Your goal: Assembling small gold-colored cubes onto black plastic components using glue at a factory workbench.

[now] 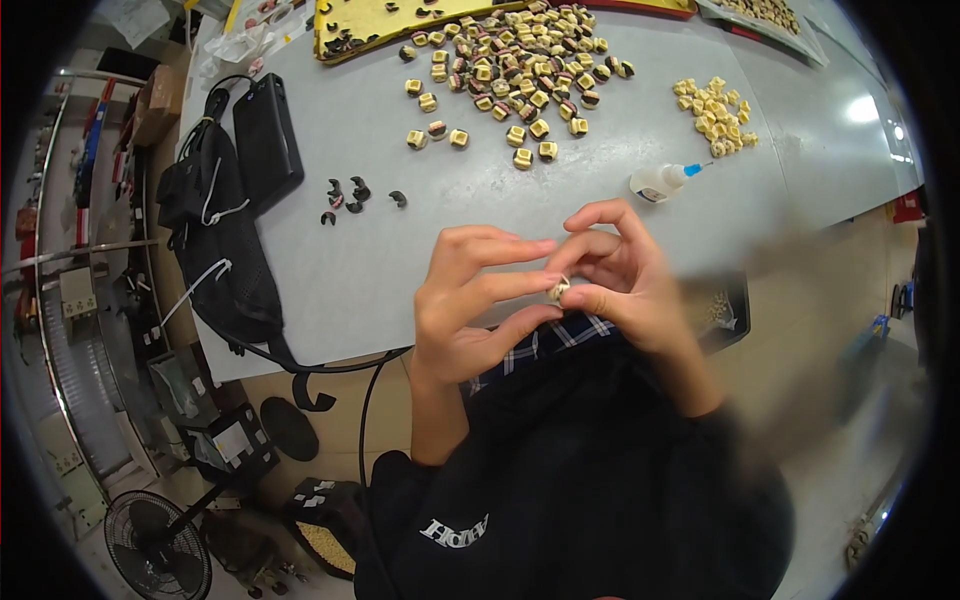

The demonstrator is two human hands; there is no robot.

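A: Head view, first entry: the hands?
B: Left hand (455,300), fingers extended, thumb and a fingertip closed on a small pale piece (559,290). Right hand (635,285), thumb and bent fingers pinching the same piece.
A: Its location?
B: Between the two hands' fingertips, above the near edge of the grey table (340,285).
A: Table contents?
B: One large heap of cream-and-dark pieces (540,98) — beyond the hands, beside a yellow tray (390,42). One smaller cluster of cream pieces (712,115), to the right. One bottle (655,183) with a blue tip, lying nearer. Several black curved bits (360,188), left — near a black box (268,140).
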